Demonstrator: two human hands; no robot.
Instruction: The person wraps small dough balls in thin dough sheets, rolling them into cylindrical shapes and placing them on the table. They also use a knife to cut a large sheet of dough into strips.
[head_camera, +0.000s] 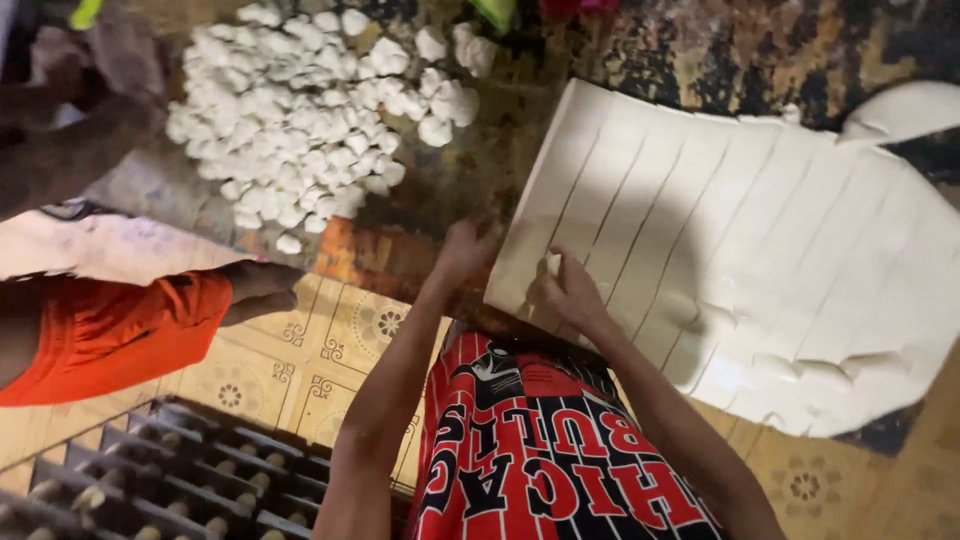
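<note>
1. Dough sheet (760, 260), white and rolled flat, lies across the right half of the patterned floor (300, 360), scored into long parallel strips running from near to far.
2. Right hand (572, 290) rests on the sheet's near left corner, fingers bent and pinched on a small bit of dough at the end of one strip.
3. Left hand (462, 250) sits just beside that same corner, at the sheet's left edge; its fingers are curled, but whether they grip the edge or only touch it cannot be told.
4. Pile of small white dough pieces (300, 120) lies far and to the left, well apart from both hands.
5. Red printed shorts (540, 450) of the person cover the near middle, between the two forearms.
6. Another person's leg in orange shorts (100, 330) reaches in from the left, the foot (258, 290) on the floor near the pile.
7. Dark slatted rack (150, 480) fills the near left corner, cut off by the frame.
8. Sheet's right and far right edges run out of view; the fingertips are blurred and in shadow.
</note>
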